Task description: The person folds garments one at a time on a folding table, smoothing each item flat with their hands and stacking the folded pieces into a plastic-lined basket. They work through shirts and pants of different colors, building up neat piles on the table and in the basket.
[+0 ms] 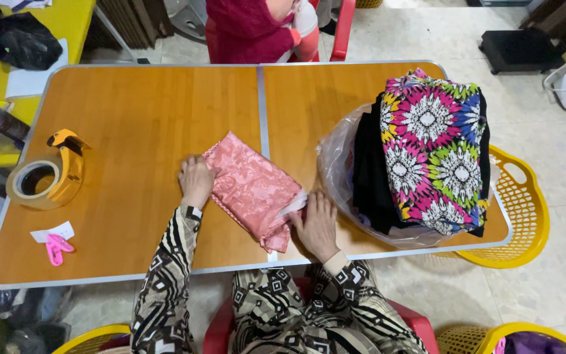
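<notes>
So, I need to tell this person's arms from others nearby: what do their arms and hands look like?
Both arms wear long sleeves in a black, white and tan geometric print, ending at the wrists. The left hand and right hand are bare: no gloves or visible rings.

A yellow tape dispenser (47, 177), pink clip (56, 248) and bagged stack of floral fabrics (430, 154) sit on the wooden table (132, 111).

I have only the one view, from the camera on the person's head, looking steeply down from above onto the wooden folding table (132, 118). It faces forward across the table toward the far edge and tiled floor beyond. It sits close enough that the sleeves and lap fill the bottom edge.
</notes>
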